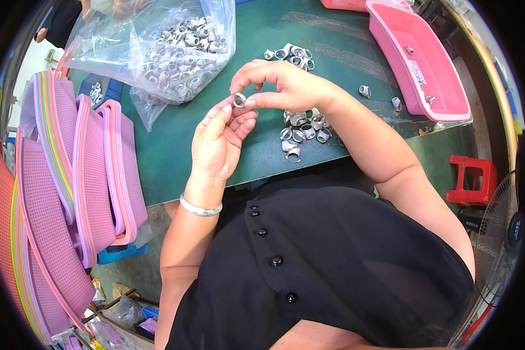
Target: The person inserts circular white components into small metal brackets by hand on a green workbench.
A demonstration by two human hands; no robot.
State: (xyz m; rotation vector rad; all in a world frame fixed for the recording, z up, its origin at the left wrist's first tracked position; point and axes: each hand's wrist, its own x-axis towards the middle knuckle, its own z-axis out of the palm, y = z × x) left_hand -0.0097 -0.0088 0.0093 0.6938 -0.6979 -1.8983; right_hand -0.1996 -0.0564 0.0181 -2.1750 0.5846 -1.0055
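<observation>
A small silver metal ring (239, 100) is pinched between the thumb and forefinger of my right hand (286, 84) above the green table (175, 157). My left hand (220, 140) is raised just below it, its fingertips touching the same ring. Under my right wrist lies a pile of similar silver rings (303, 131). A second small group of rings (289, 55) sits further back on the table.
A clear plastic bag (157, 46) full of silver rings lies at the back left. A pink basket (420, 58) stands at the back right. Stacked pink and purple baskets (70, 192) lean at the left. A red stool (472, 181) and a fan (501, 233) stand right.
</observation>
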